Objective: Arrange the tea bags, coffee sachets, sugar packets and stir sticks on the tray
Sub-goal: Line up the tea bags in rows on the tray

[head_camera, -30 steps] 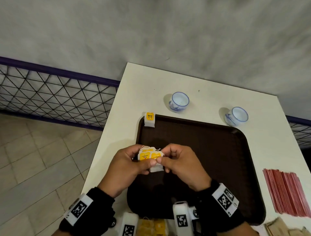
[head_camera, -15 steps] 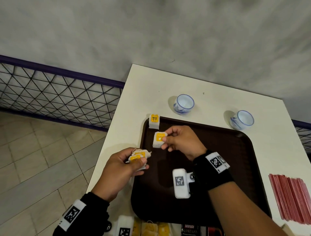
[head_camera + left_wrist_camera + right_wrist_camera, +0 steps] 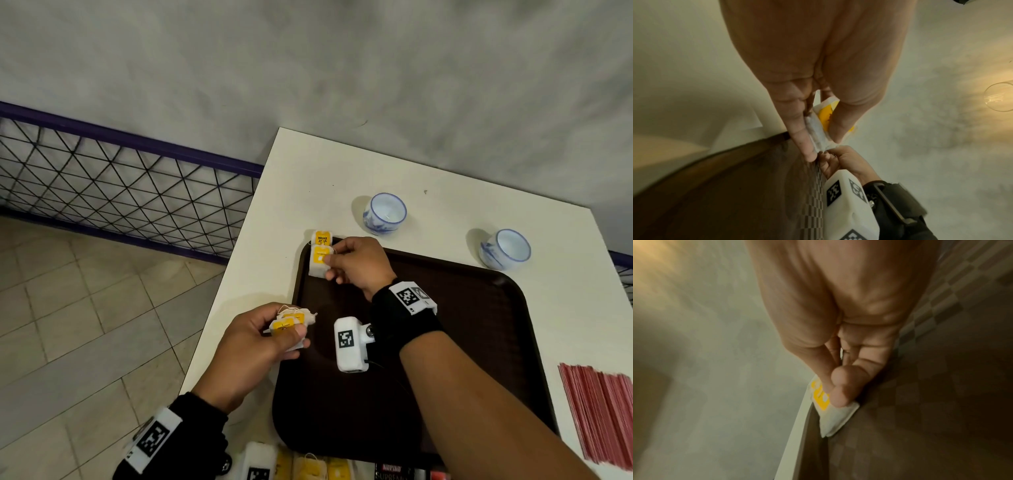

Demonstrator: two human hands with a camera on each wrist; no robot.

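Note:
A dark brown tray (image 3: pixel 462 342) lies on the white table (image 3: pixel 308 178). One yellow-tagged tea bag (image 3: pixel 322 237) leans at the tray's far left corner. My right hand (image 3: pixel 356 263) pinches a second tea bag (image 3: pixel 318 262) just below it, at the tray's left rim; the right wrist view shows that tea bag (image 3: pixel 835 417) low over the tray's edge. My left hand (image 3: pixel 263 339) grips a small stack of tea bags (image 3: pixel 291 323) beside the tray's left edge, seen between thumb and fingers as the stack (image 3: pixel 822 128) in the left wrist view.
Two blue-and-white cups (image 3: pixel 384 213) (image 3: pixel 506 249) stand behind the tray. A pile of red stir sticks (image 3: pixel 599 414) lies at the right. More tea bags (image 3: pixel 308 469) and a dark coffee sachet (image 3: pixel 394 471) sit at the near edge. A mesh fence (image 3: pixel 120 185) borders the left.
My hands have parted: the right one carried a single tea bag from the stack up to the tray's far left corner, beside the first bag. The left hand stayed low with the remaining stack.

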